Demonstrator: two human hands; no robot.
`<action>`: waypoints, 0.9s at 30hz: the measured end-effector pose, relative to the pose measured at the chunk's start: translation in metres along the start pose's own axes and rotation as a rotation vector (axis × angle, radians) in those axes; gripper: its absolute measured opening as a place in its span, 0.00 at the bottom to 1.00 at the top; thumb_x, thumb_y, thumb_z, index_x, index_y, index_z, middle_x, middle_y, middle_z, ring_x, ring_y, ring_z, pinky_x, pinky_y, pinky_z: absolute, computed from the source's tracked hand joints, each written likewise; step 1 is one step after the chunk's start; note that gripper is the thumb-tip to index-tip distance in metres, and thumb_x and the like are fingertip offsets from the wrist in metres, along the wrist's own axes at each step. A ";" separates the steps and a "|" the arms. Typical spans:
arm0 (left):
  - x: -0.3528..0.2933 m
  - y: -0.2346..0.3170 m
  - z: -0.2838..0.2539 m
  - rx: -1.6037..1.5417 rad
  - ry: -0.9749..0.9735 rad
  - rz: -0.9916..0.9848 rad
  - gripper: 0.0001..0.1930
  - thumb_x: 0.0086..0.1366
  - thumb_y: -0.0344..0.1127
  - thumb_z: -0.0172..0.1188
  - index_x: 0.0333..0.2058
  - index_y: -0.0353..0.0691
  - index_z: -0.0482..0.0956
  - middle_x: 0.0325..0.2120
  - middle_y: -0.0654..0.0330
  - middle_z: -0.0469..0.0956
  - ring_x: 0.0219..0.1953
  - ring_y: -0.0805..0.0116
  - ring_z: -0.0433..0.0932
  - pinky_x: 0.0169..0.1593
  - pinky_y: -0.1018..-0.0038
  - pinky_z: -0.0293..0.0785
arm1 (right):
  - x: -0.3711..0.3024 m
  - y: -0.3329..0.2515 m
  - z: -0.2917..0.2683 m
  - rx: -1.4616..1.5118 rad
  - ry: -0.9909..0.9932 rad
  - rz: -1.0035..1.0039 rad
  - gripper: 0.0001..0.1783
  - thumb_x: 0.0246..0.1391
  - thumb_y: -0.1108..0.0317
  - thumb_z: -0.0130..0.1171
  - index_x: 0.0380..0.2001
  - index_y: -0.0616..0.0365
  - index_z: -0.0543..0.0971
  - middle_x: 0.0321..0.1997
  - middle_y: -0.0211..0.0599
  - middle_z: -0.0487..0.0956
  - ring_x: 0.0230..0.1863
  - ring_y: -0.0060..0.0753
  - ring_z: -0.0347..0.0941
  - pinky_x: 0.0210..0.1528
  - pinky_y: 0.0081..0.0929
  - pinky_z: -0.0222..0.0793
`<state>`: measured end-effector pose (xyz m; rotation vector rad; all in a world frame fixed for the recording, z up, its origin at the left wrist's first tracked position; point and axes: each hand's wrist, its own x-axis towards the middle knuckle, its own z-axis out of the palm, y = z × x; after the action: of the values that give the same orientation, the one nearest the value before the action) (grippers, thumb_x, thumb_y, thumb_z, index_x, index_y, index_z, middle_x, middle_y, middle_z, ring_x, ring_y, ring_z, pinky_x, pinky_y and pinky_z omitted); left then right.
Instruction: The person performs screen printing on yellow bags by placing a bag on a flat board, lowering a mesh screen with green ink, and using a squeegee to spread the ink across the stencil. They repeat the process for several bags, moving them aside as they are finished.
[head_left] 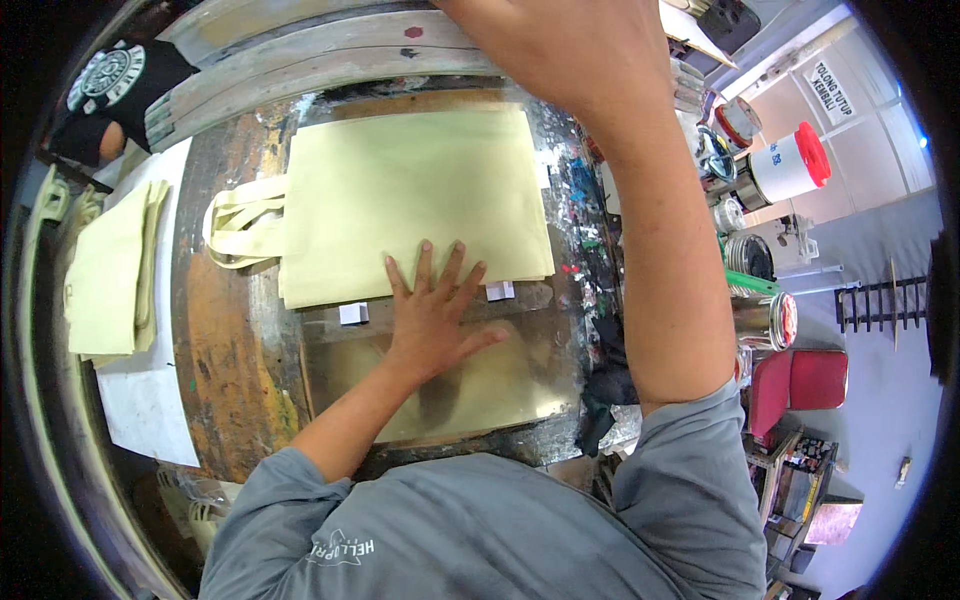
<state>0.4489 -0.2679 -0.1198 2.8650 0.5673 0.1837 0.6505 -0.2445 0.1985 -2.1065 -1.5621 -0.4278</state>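
Note:
A pale yellow fabric tote bag [410, 190] lies flat on the work table, its handles [245, 222] looped out to the left. More layers show under its right edge, so it seems to be a stack. My left hand [435, 315] is spread open, fingertips resting on the bag's near edge and the palm over a shiny sheet [520, 390] in front of it. Two small white blocks, one left [353, 314] and one right [500, 291], sit along that edge. My right hand [570, 45] is raised at the upper edge of the picture, where its fingers are cut off.
Folded pale yellow bags [110, 280] lie on a white sheet [150, 400] at the left. Wooden boards [330, 60] run behind the table. Cans, including a red-lidded white one [785, 168], stand on the right. Part of a person in dark clothing [130, 85] shows at the far left.

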 end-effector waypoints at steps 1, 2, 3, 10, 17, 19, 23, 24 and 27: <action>0.004 -0.003 0.000 0.017 0.038 0.007 0.56 0.60 0.86 0.52 0.79 0.58 0.63 0.84 0.57 0.46 0.83 0.34 0.40 0.74 0.17 0.26 | 0.003 -0.002 -0.001 0.002 -0.001 -0.003 0.38 0.71 0.31 0.51 0.21 0.54 0.75 0.21 0.36 0.76 0.25 0.33 0.72 0.36 0.40 0.71; 0.006 -0.004 0.000 0.011 0.022 0.000 0.56 0.60 0.86 0.53 0.79 0.58 0.63 0.84 0.57 0.46 0.83 0.34 0.41 0.74 0.17 0.25 | 0.005 -0.005 -0.004 0.004 -0.001 -0.005 0.38 0.71 0.31 0.51 0.21 0.54 0.75 0.21 0.36 0.76 0.25 0.32 0.72 0.35 0.39 0.71; 0.010 -0.006 0.000 -0.018 0.050 0.007 0.56 0.60 0.86 0.53 0.79 0.59 0.63 0.84 0.57 0.46 0.83 0.34 0.41 0.74 0.17 0.25 | 0.010 -0.007 -0.003 -0.006 0.049 -0.043 0.38 0.71 0.31 0.51 0.21 0.54 0.75 0.22 0.35 0.77 0.25 0.31 0.72 0.33 0.37 0.70; 0.010 -0.006 -0.014 -0.097 0.111 0.019 0.53 0.61 0.81 0.58 0.79 0.59 0.63 0.84 0.55 0.47 0.83 0.33 0.41 0.74 0.16 0.31 | -0.001 -0.016 0.016 0.002 0.173 -0.050 0.40 0.72 0.28 0.49 0.25 0.55 0.80 0.22 0.29 0.76 0.24 0.23 0.69 0.26 0.28 0.67; 0.160 -0.163 -0.051 -0.058 0.234 0.000 0.43 0.73 0.72 0.52 0.75 0.49 0.70 0.76 0.45 0.64 0.77 0.37 0.60 0.79 0.40 0.51 | 0.003 -0.020 0.029 0.056 0.283 -0.003 0.38 0.69 0.29 0.56 0.24 0.54 0.81 0.19 0.27 0.73 0.22 0.23 0.67 0.26 0.29 0.65; 0.205 -0.224 -0.049 0.179 0.083 -0.068 0.48 0.73 0.80 0.43 0.73 0.45 0.72 0.76 0.45 0.64 0.77 0.41 0.61 0.79 0.46 0.55 | 0.006 -0.015 0.028 0.089 0.298 -0.010 0.38 0.68 0.28 0.56 0.24 0.54 0.82 0.18 0.27 0.73 0.22 0.24 0.67 0.26 0.30 0.64; 0.216 -0.290 -0.019 0.238 0.081 -0.078 0.50 0.69 0.83 0.45 0.72 0.46 0.75 0.75 0.47 0.66 0.76 0.40 0.62 0.76 0.44 0.60 | 0.001 -0.006 0.029 -0.011 0.345 -0.094 0.40 0.66 0.25 0.56 0.23 0.53 0.82 0.18 0.27 0.73 0.22 0.26 0.67 0.26 0.33 0.64; 0.210 -0.298 -0.011 0.258 0.085 -0.093 0.50 0.69 0.83 0.46 0.71 0.46 0.75 0.75 0.48 0.67 0.76 0.40 0.63 0.76 0.44 0.60 | -0.001 -0.006 0.029 -0.033 0.341 -0.100 0.41 0.65 0.24 0.56 0.22 0.53 0.82 0.18 0.27 0.73 0.22 0.26 0.67 0.26 0.34 0.64; 0.190 -0.307 -0.005 0.276 0.209 -0.073 0.48 0.69 0.82 0.48 0.70 0.47 0.76 0.72 0.48 0.70 0.73 0.40 0.65 0.76 0.45 0.60 | -0.005 -0.011 0.025 -0.009 0.276 -0.055 0.42 0.65 0.22 0.55 0.23 0.53 0.83 0.19 0.29 0.75 0.23 0.26 0.69 0.26 0.34 0.65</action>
<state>0.5112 0.0838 -0.1717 3.1049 0.7928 0.4278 0.6373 -0.2325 0.1772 -1.9188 -1.4604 -0.7134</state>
